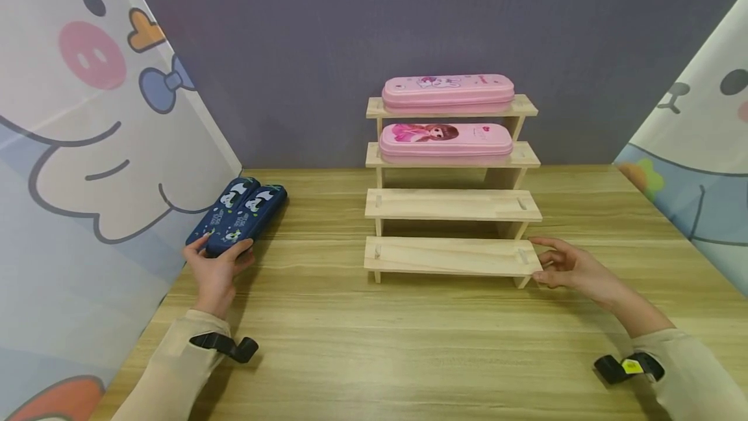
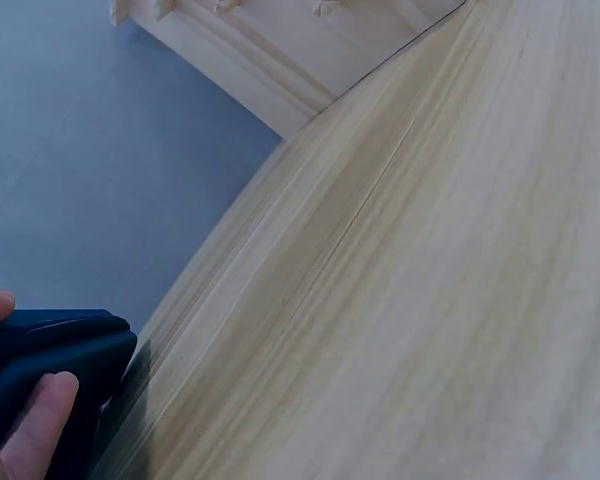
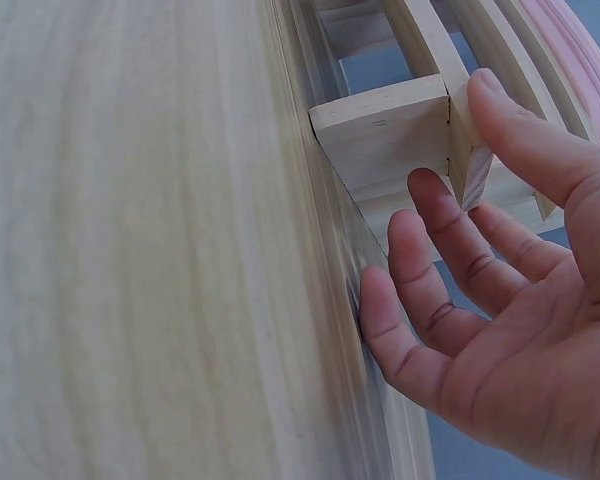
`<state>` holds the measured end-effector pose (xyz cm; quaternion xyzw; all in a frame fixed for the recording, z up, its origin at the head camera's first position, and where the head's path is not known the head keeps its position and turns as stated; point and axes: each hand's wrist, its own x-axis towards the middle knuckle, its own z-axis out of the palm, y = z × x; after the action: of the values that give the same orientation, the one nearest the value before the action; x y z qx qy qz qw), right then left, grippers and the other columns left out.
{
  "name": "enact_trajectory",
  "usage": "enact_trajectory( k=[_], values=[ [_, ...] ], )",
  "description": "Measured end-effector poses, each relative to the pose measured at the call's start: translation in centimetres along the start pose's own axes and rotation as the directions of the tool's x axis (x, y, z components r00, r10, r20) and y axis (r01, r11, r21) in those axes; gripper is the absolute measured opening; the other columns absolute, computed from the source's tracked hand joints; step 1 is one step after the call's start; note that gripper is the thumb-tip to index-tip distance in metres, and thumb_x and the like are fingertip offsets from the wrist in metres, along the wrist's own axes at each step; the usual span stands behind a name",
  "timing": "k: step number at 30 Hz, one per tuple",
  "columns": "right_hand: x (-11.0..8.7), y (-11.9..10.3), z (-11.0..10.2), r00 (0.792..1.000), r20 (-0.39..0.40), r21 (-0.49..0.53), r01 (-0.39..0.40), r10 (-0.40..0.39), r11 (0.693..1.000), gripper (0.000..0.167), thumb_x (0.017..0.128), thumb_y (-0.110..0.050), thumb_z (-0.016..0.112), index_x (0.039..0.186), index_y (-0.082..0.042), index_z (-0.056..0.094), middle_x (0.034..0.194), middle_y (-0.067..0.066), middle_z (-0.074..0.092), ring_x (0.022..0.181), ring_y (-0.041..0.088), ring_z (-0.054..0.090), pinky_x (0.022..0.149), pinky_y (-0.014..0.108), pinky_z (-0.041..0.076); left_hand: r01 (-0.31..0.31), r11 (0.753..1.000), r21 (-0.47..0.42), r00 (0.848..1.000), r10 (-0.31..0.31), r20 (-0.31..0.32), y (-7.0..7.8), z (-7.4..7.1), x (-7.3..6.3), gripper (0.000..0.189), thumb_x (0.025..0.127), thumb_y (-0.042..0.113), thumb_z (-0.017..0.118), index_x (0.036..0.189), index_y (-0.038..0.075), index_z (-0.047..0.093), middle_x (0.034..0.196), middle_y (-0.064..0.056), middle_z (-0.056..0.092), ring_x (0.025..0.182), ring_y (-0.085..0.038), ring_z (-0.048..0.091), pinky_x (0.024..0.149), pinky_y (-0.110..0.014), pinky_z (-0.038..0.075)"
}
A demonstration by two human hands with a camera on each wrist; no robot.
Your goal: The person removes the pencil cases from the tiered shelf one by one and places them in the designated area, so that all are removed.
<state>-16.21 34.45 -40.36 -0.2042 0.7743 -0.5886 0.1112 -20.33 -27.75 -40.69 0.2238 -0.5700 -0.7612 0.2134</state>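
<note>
The left hand [image 1: 215, 278] grips the near end of the right blue case [image 1: 248, 218], thumb on its right side and fingers on its left; the left blue case [image 1: 221, 208] lies snug alongside, and I cannot tell whether the fingers hold it too; both cases, printed with pandas, lie slanting on the left part of the tabletop [image 1: 374, 349], close to the left panel [image 1: 134, 148]; the right hand [image 1: 578, 275] pinches the right end of the lowest shelf [image 1: 450, 255] of the wooden rack [image 1: 453, 204], thumb at the front edge, forefinger at the back, the other fingers loosely bent; the rack rises in four steps, well apart from the blue cases; a pink case with a rabbit [image 1: 448, 93] lies along the top shelf, and a pink case with a girl [image 1: 446, 143] along the one below; a grey wall [image 1: 292, 63] stands behind, and the right panel [image 1: 707, 148], like the left one, bears cartoon animals; a dark band [image 1: 213, 342] circles the left sleeve [image 1: 175, 362]
</note>
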Motion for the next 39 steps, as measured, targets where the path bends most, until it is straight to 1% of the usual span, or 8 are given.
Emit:
enact_trajectory(
  k=[2, 6, 10, 15, 23, 27, 32, 39],
  values=[
    [0.1, -0.1, 0.0, 1.000, 0.000, 0.003, -0.001, 0.001, 1.000, 0.064, 0.095, 0.009, 0.059, 0.139, -0.035, 0.046, 0.107, -0.003, 0.067, 0.086, 0.012, 0.066, 0.068, 0.025, 0.058, 0.015, 0.999, 0.029, 1.000, -0.015, -0.002, 0.7, 0.4, -0.7, 0.094, 0.076, -0.008, 0.081, 0.137, 0.020, 0.016, 0.138, -0.012, 0.018, 0.071, -0.016, 0.070, 0.057, -0.030, 0.062],
    [0.1, -0.1, 0.0, 1.000, 0.004, -0.001, -0.001, 0.001, 1.000, 0.064, 0.095, 0.009, 0.059, 0.139, -0.035, 0.045, 0.108, -0.004, 0.067, 0.087, 0.012, 0.066, 0.069, 0.025, 0.058, 0.060, 0.994, 0.087, 0.998, -0.060, -0.001, 1.2, 0.6, -1.2, 0.092, 0.080, -0.003, 0.080, 0.138, 0.021, 0.013, 0.138, -0.010, 0.018, 0.064, -0.010, 0.068, 0.048, -0.022, 0.057],
    [0.1, -0.1, -0.1, 1.000, 0.005, -0.010, -0.002, 0.003, 1.000, 0.064, 0.095, 0.009, 0.058, 0.139, -0.036, 0.045, 0.108, -0.004, 0.067, 0.087, 0.012, 0.065, 0.069, 0.026, 0.058, 0.082, 0.985, 0.153, 0.997, -0.082, -0.006, 0.9, 0.4, -1.1, 0.090, 0.083, 0.003, 0.080, 0.138, 0.021, 0.012, 0.135, -0.009, 0.017, 0.054, -0.007, 0.064, 0.042, -0.018, 0.051],
    [0.1, -0.1, -0.1, 1.000, 0.006, -0.008, -0.003, 0.003, 1.000, 0.065, 0.095, 0.009, 0.058, 0.140, -0.035, 0.044, 0.108, -0.004, 0.066, 0.087, 0.012, 0.065, 0.068, 0.026, 0.057, 0.082, 0.977, 0.199, 0.997, -0.081, -0.012, 0.4, 0.1, -0.9, 0.088, 0.084, 0.002, 0.078, 0.138, 0.018, 0.011, 0.134, -0.010, 0.020, 0.051, -0.005, 0.062, 0.043, -0.019, 0.053],
    [0.2, -0.1, -0.1, 1.000, 0.004, -0.012, -0.012, 0.012, 1.000, 0.064, 0.095, 0.009, 0.059, 0.141, -0.034, 0.044, 0.108, -0.003, 0.067, 0.088, 0.012, 0.065, 0.069, 0.026, 0.057, 0.092, 0.982, 0.163, 0.995, -0.096, 0.018, -0.1, -0.2, -1.0, 0.088, 0.088, -0.005, 0.070, 0.143, 0.016, 0.004, 0.147, -0.017, 0.014, 0.056, -0.006, 0.065, 0.051, -0.025, 0.059],
    [0.1, -0.1, -0.1, 1.000, 0.009, -0.020, -0.014, 0.014, 1.000, 0.064, 0.095, 0.009, 0.058, 0.142, -0.033, 0.043, 0.108, -0.004, 0.066, 0.088, 0.012, 0.065, 0.069, 0.026, 0.058, 0.105, 0.986, 0.130, 0.994, -0.108, 0.020, -0.6, -0.4, -1.0, 0.087, 0.089, -0.008, 0.067, 0.144, 0.015, 0.004, 0.142, -0.014, 0.018, 0.058, -0.007, 0.066, 0.054, -0.027, 0.061],
    [0.1, -0.1, -0.1, 1.000, 0.008, -0.021, -0.016, 0.016, 1.000, 0.064, 0.096, 0.008, 0.058, 0.141, -0.034, 0.044, 0.108, -0.004, 0.066, 0.087, 0.012, 0.065, 0.069, 0.026, 0.057, 0.121, 0.986, 0.113, 0.992, -0.124, 0.016, -0.9, -0.5, -1.2, 0.083, 0.090, -0.008, 0.065, 0.141, 0.015, 0.005, 0.135, -0.011, 0.023, 0.060, -0.009, 0.068, 0.054, -0.028, 0.061],
    [0.1, 0.0, -0.1, 1.000, 0.001, -0.018, -0.014, 0.014, 1.000, 0.065, 0.095, 0.009, 0.059, 0.138, -0.037, 0.045, 0.106, -0.003, 0.067, 0.085, 0.012, 0.065, 0.067, 0.026, 0.057, 0.132, 0.985, 0.112, 0.991, -0.135, 0.016, -0.8, -0.7, -1.3, 0.080, 0.092, -0.007, 0.063, 0.142, 0.016, 0.005, 0.134, -0.010, 0.022, 0.061, -0.009, 0.069, 0.056, -0.028, 0.061]
  ],
)
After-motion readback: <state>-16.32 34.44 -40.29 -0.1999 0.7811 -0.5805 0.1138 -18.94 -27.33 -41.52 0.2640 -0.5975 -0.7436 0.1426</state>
